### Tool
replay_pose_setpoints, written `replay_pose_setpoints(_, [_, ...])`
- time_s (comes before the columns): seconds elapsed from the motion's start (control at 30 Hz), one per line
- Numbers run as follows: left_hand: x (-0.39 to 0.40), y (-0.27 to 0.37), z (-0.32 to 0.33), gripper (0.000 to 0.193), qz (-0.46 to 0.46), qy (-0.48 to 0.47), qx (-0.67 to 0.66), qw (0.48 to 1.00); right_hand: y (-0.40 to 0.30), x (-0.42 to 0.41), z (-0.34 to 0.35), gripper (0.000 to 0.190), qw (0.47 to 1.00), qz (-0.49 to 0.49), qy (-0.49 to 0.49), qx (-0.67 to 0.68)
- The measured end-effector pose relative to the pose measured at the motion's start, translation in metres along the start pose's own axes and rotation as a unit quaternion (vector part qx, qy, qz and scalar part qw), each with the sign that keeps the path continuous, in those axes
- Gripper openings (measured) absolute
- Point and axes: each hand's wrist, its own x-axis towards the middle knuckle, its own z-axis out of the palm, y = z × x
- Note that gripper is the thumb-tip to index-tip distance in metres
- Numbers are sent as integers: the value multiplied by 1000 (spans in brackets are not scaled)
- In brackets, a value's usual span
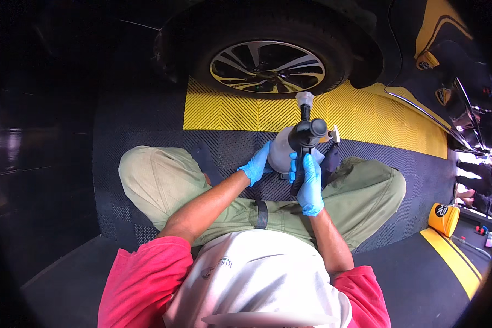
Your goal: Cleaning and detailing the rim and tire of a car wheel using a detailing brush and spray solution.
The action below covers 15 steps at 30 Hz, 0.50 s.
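In a blue glove, my right hand grips the black handle of a pump sprayer. The sprayer has a translucent bottle and a clear-tipped nozzle that points towards the car wheel. My left hand, gloved alike, rests against the left side of the bottle; its fingers are partly hidden, so its grip cannot be told. Just right of the sprayer is a white trigger spray head, its bottle mostly hidden, with a dark cloth or glove below it.
Yellow floor tiles run under the wheel, and dark ribbed tiles lie before my crossed legs. The dark car body extends at the right. A yellow bucket and a hose are at the far right.
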Motion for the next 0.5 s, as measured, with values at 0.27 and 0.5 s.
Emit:
replay_pose_setpoints(0.27, [4,5,1,69,9,-13,48,999,-6,3,-2,40,999,-22,27,33])
replay_pose_setpoints(0.5, [-4,6,5,72,-4,4,68,998,6,7,-9,40,997,-21,58,39])
